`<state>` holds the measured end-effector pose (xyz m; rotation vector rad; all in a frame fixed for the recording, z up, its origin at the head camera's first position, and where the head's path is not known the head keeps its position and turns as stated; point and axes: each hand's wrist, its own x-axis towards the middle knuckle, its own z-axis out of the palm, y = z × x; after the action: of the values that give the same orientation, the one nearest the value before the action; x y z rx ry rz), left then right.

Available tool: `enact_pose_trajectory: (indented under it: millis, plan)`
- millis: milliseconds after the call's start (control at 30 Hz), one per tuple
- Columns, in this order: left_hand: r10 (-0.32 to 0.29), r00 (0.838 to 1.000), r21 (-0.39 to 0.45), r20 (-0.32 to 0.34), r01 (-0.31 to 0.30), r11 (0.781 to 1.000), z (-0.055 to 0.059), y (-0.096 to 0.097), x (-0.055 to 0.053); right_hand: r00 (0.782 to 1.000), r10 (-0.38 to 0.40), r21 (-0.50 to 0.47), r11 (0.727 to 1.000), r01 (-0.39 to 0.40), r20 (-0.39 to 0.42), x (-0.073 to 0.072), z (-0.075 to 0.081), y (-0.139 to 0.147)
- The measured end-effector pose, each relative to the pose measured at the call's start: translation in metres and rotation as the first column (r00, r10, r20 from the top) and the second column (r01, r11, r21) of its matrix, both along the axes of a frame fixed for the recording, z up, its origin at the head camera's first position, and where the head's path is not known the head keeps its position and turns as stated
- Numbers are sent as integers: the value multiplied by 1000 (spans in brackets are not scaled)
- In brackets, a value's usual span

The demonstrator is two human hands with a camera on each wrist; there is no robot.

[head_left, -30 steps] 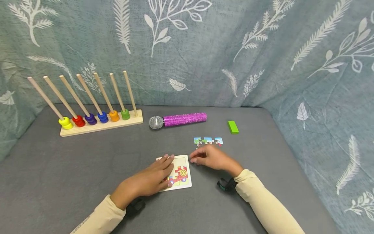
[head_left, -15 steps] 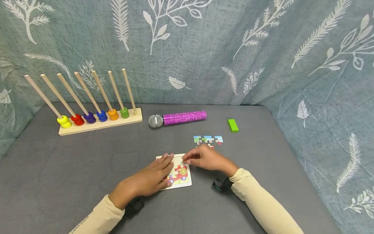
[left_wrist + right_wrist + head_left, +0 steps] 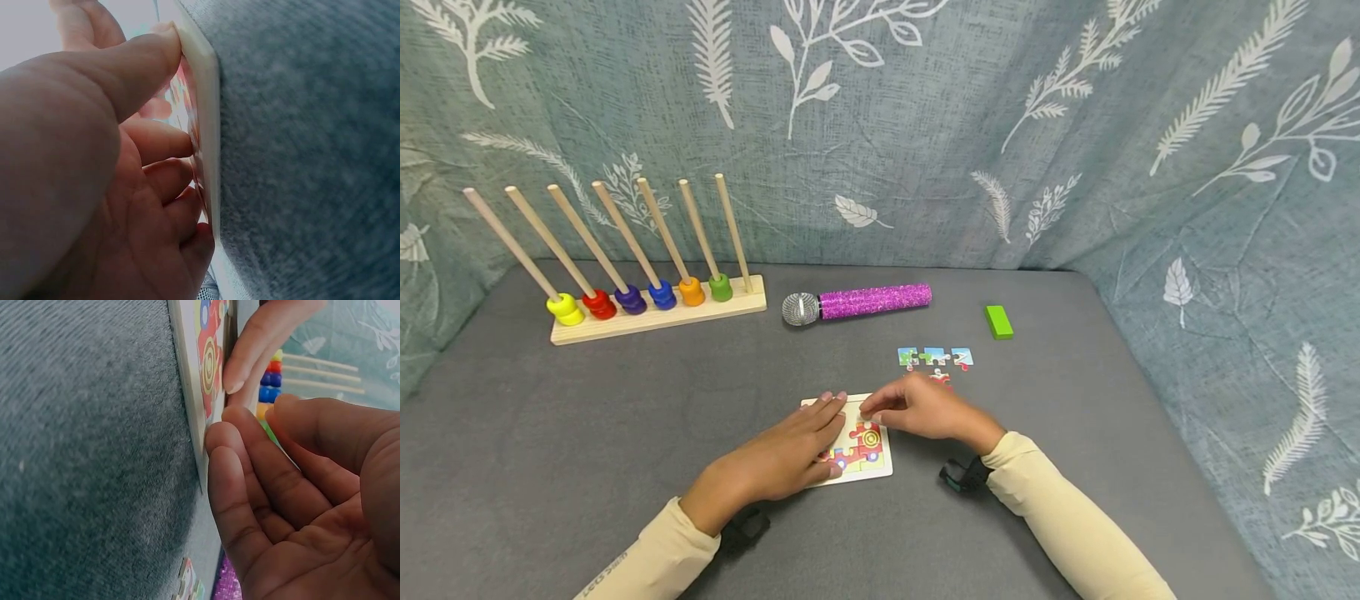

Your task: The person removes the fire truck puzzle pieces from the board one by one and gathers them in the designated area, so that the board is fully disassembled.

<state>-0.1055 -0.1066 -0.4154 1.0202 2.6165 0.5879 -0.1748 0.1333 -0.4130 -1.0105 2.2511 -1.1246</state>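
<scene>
A square wooden tray puzzle (image 3: 848, 477) lies on the table before me, with red vehicle pieces (image 3: 868, 440) set in its lower right part. My left hand (image 3: 797, 454) rests flat across the left side of the tray, its thumb near the front edge and its fingertips on the surface. Over the tray's upper right corner, my right hand (image 3: 917, 407) bends its fingers downward, thumb and index tips close together. In the right wrist view its fingertips (image 3: 234, 415) are right at the tray rim; I cannot tell whether they pinch a piece.
Several loose puzzle pieces (image 3: 934, 357) lie just beyond my right hand, partly covered by it. Further back are a purple glittery microphone (image 3: 874, 302), a green block (image 3: 998, 322) and a wooden peg abacus (image 3: 658, 315) with coloured beads. A patterned curtain (image 3: 880, 167) hangs behind the table.
My right hand has moved left from beside the tray to over its upper right corner, uncovering more of a loose red piece behind it. My left hand has stayed on the tray.
</scene>
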Motion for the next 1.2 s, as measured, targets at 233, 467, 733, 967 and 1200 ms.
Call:
enact_pose_trajectory:
  millis: [233, 467, 733, 967, 1200]
  plan:
    - [4, 1000, 29, -3, -4, 1000, 0, 0, 0, 1000, 21, 2, 1000, -21, -1, 2, -1, -4]
    - [18, 1000, 58, -2, -17, 998, -1, 0, -1, 999, 44, 8, 999, -43, -28, 2, -1, -7]
    - [11, 1000, 64, -21, -9, 998, -2, 0, -1, 998, 48, 15, 999, -48, -30, 2, 0, -10]
    - [13, 1000, 68, -20, -12, 998, -2, 0, -1, 998, 48, 15, 999, -48, -31, 3, -3, -10]
    - [16, 1000, 67, -26, -14, 998, -2, 1, -1, 998, 24, 18, 1000, -23, -55, 3, -3, -10]
